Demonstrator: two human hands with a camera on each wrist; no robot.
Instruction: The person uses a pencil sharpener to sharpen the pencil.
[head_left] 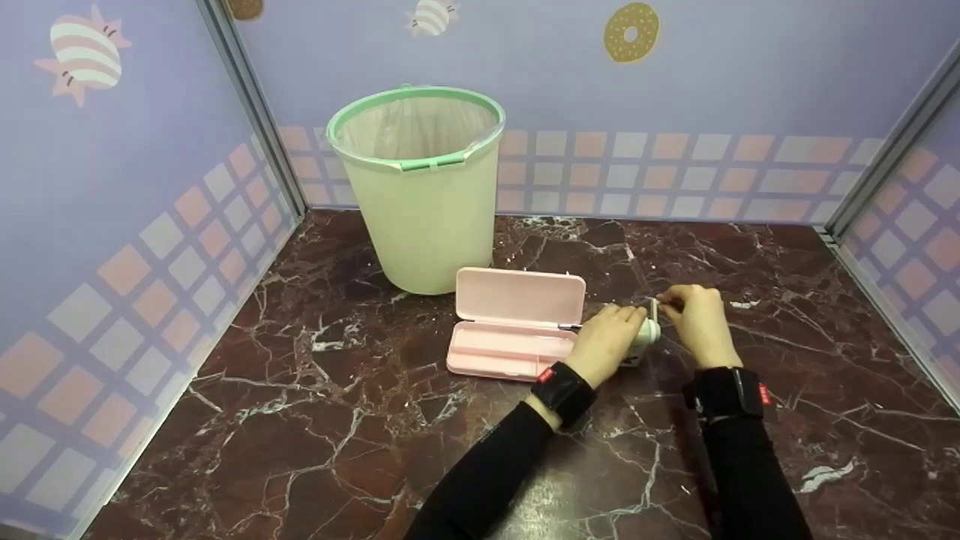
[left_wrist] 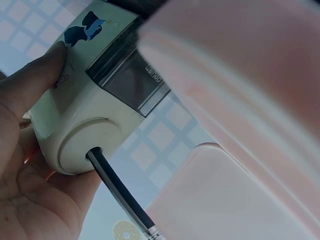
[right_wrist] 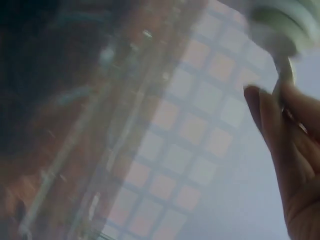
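Observation:
A pale green and white crank pencil sharpener (left_wrist: pixel 75 115) with a dark clear shavings window is gripped by my left hand (head_left: pixel 606 341). A black-and-silver pencil (left_wrist: pixel 122 192) sticks out of its round hole. On the sharpener's far side, my right hand (head_left: pixel 701 319) pinches the crank handle (right_wrist: pixel 284 70) between thumb and fingers. Just left of the sharpener, a pink pencil case (head_left: pixel 517 294) lies with its lid raised. My left hand covers the case's right end and much of the sharpener in the head view.
Behind the case stands a tall pale green trash can (head_left: pixel 431 217) with a clear liner and a green rim. Patterned panels (head_left: pixel 570 97) enclose the back and sides of the dark red marbled table (head_left: pixel 315 435).

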